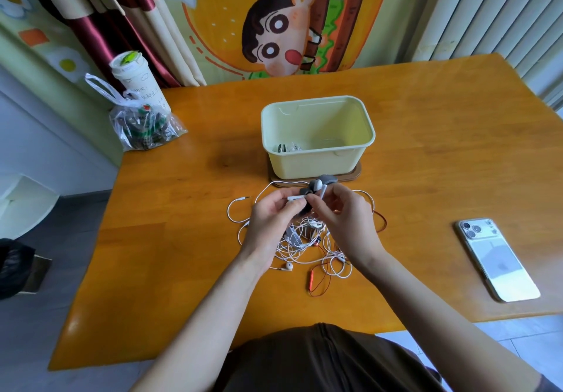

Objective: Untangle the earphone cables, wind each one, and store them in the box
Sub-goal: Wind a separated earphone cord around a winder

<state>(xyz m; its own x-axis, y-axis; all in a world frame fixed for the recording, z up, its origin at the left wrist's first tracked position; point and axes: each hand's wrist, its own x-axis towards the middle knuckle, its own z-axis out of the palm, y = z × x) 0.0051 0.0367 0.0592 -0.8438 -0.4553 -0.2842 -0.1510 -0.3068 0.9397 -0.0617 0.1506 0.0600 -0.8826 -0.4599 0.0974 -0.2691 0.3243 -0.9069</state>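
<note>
Up off the table, just in front of the box, a pair of white earbuds is held above the tangle. The stems are pinched by the curled fingers of the left hand. The bud ends, along with a grey piece that cannot be identified, are pinched by the right hand, so both hands are closed on the one earphone. Its cable is seen dropping into the heap below, where white loops are crossed by a red cable. A hard pull is best avoided here, since the knots would likely be tightened. Better results are expected if the buds are kept pinched together as an anchor and the cable is followed down, with loops lifted off one at a time. A plug is lying free at the left edge of the heap. If it belongs to this pair, which cannot be told, it can be fed back through the crossings. Winding should be left until the whole length is free. One wound bundle is visible in the box's near-left corner, with room beside it. A phone is lying well apart on the right, and a bag is parked at the far left.
</note>
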